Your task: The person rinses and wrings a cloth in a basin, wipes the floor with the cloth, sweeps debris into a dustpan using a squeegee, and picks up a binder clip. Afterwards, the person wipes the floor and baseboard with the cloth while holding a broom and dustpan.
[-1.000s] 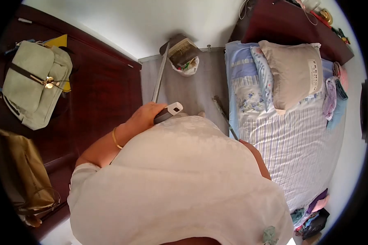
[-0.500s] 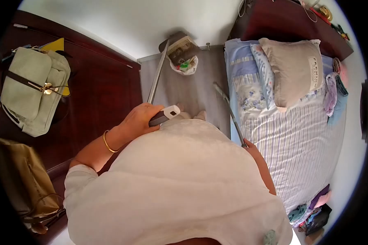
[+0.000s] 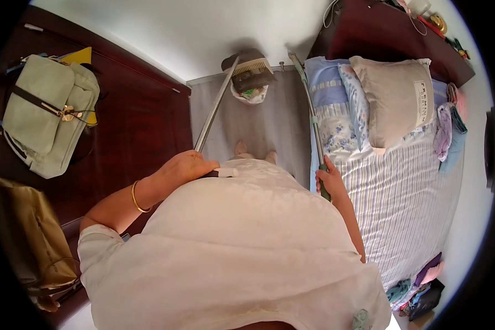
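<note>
My left hand (image 3: 186, 165) is wrapped round the long metal handle of a dustpan (image 3: 253, 71), a gold bangle on the wrist. The dark pan, with a row of pale comb teeth, hangs by the far wall and partly covers a small bin (image 3: 250, 98) lined with a white bag. Some green litter shows inside the bin. In my right hand (image 3: 331, 179), closed beside the bed, is a long green-gripped pole (image 3: 313, 118). Its far end reaches toward the wall near the bed's corner; what kind of tool it is I cannot make out.
To the right stands a bed (image 3: 390, 203) with a striped sheet, a beige pillow (image 3: 393, 102) and folded clothes (image 3: 451, 132). A dark red cabinet (image 3: 143, 132) on the left bears a pale green backpack (image 3: 49, 110) and a brown bag (image 3: 33, 236). Grey floor (image 3: 242, 124) lies between.
The dustpan has shifted slightly right and down, covering more of the bin. The pole has swung up along the bed's edge, its far end now near the wall.
</note>
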`<state>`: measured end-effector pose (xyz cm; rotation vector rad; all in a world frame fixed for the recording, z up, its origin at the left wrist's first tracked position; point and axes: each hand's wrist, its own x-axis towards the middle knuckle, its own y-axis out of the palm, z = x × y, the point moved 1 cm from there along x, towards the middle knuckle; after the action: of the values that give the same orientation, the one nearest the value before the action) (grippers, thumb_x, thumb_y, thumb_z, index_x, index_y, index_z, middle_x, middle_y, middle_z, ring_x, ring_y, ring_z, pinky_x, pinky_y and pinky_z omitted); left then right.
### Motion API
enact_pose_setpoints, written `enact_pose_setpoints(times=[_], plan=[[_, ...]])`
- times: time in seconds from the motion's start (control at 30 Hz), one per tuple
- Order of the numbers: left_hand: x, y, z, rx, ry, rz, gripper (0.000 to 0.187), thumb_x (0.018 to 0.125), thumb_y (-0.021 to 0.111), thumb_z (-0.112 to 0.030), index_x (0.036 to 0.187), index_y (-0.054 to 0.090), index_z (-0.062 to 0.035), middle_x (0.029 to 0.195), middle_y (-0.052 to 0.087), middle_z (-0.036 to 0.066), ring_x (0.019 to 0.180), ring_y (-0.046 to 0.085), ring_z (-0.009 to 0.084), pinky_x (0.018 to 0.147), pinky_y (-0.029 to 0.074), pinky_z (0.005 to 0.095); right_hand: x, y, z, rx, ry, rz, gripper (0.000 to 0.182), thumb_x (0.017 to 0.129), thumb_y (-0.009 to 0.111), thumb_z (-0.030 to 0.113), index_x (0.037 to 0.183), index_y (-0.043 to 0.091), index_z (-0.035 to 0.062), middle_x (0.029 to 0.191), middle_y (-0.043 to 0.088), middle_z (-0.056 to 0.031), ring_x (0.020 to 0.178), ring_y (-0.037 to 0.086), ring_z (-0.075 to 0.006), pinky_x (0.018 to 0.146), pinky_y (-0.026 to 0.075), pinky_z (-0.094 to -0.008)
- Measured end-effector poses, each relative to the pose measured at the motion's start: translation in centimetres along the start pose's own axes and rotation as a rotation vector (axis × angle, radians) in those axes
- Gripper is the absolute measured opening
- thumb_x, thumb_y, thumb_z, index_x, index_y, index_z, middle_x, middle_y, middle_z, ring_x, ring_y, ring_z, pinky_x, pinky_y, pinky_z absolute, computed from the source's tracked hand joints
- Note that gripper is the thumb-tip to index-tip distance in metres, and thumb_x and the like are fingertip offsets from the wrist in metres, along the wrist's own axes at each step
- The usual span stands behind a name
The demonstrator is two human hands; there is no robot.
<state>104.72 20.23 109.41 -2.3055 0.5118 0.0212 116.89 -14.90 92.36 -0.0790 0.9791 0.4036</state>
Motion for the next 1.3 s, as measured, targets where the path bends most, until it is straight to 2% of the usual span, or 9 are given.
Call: enact_pose_setpoints(times=[0.17,0.4,0.47,0.53,0.63,0.87,1.0,1.13,1.3], plan=[[-0.4,0.3,-0.3,0.055,0.065,-0.117,0.019,0.077,0.058,-0.011,0.095,0.056,-0.0059,0.061,0.049,0.008,0.059,0.050,0.0244,0.068,0.042,0.0315,-0.2,0.6,0.6,-0.320,-0.048,0.069,0.070,0.077,0.053,0.001,0.141,0.025,0.0066,0.059,0.050,-0.0051,0.041,0.047,-0.0145,0.039,0.040,-0.0305],[-1.5,2.9,2.5,0.027,-0.017,-0.166,0.031,0.067,0.068,-0.012,0.096,0.057,-0.0065,0.070,0.056,0.012,0.067,0.053,0.0318,0.066,0.043,0.0383,1.1,2.0,-0.5,-0.272,-0.050,0.098,0.071,0.076,0.054,0.001,0.141,0.026,0.0058,0.061,0.051,-0.0059,0.042,0.048,-0.0153,0.041,0.041,-0.0299],[0.1,0.5,1.5,0.108,-0.090,-0.039,0.036,0.065,0.070,-0.014,0.098,0.057,-0.0075,0.069,0.055,0.013,0.069,0.054,0.0324,0.065,0.043,0.0396,1.0,2.0,-1.9,-0.327,-0.016,0.083,0.070,0.076,0.055,0.002,0.140,0.028,0.0057,0.062,0.051,-0.0062,0.042,0.048,-0.0154,0.042,0.042,-0.0299],[1.1,-0.1,-0.7,0.077,-0.056,-0.130,0.034,0.065,0.067,-0.011,0.096,0.055,-0.0070,0.068,0.055,0.013,0.070,0.054,0.0328,0.066,0.043,0.0399,1.8,2.6,0.4,-0.342,-0.067,0.061,0.070,0.076,0.055,0.003,0.140,0.028,0.0055,0.062,0.051,-0.0063,0.043,0.049,-0.0152,0.042,0.042,-0.0301],[1.2,-0.2,1.1,0.188,-0.102,-0.017,0.033,0.065,0.065,-0.008,0.096,0.053,-0.0067,0.069,0.055,0.013,0.070,0.053,0.0329,0.066,0.043,0.0401,3.0,2.4,-2.0,-0.382,-0.113,0.089,0.069,0.075,0.055,0.003,0.139,0.029,0.0040,0.073,0.055,-0.0089,0.045,0.050,-0.0163,0.044,0.044,-0.0299],[1.5,0.2,-0.5,0.114,-0.165,-0.081,0.036,0.061,0.063,-0.005,0.097,0.057,-0.0067,0.072,0.056,0.011,0.069,0.054,0.0312,0.068,0.043,0.0376,2.5,2.1,-1.6,-0.502,-0.186,0.031,0.068,0.074,0.054,0.005,0.139,0.032,0.0065,0.086,0.058,-0.0119,0.047,0.052,-0.0159,0.048,0.046,-0.0301],[1.4,-0.2,1.8,0.211,-0.046,-0.099,0.039,0.066,0.064,-0.009,0.103,0.053,-0.0065,0.069,0.055,0.012,0.066,0.053,0.0328,0.062,0.042,0.0406,0.7,1.5,-2.4,-0.542,-0.149,-0.001,0.066,0.075,0.053,0.008,0.138,0.034,0.0068,0.089,0.059,-0.0137,0.049,0.054,-0.0170,0.046,0.046,-0.0311],[1.2,-0.1,0.7,0.216,-0.099,-0.142,0.039,0.066,0.064,-0.008,0.103,0.053,-0.0071,0.068,0.055,0.013,0.066,0.054,0.0318,0.063,0.043,0.0403,-4.2,-1.1,-3.4,-0.727,-0.323,-0.032,0.066,0.075,0.054,0.009,0.137,0.034,0.0046,0.098,0.061,-0.0171,0.077,0.061,-0.0251,0.070,0.049,-0.0330],[1.9,-0.2,0.1,0.160,-0.221,-0.145,0.037,0.063,0.060,-0.005,0.101,0.056,-0.0047,0.074,0.057,0.012,0.070,0.055,0.0317,0.069,0.045,0.0372,-8.0,-3.3,-5.4,-0.662,-0.138,-0.005,0.067,0.074,0.055,0.009,0.137,0.034,0.0085,0.109,0.060,-0.0214,0.095,0.060,-0.0301,0.084,0.044,-0.0331]])
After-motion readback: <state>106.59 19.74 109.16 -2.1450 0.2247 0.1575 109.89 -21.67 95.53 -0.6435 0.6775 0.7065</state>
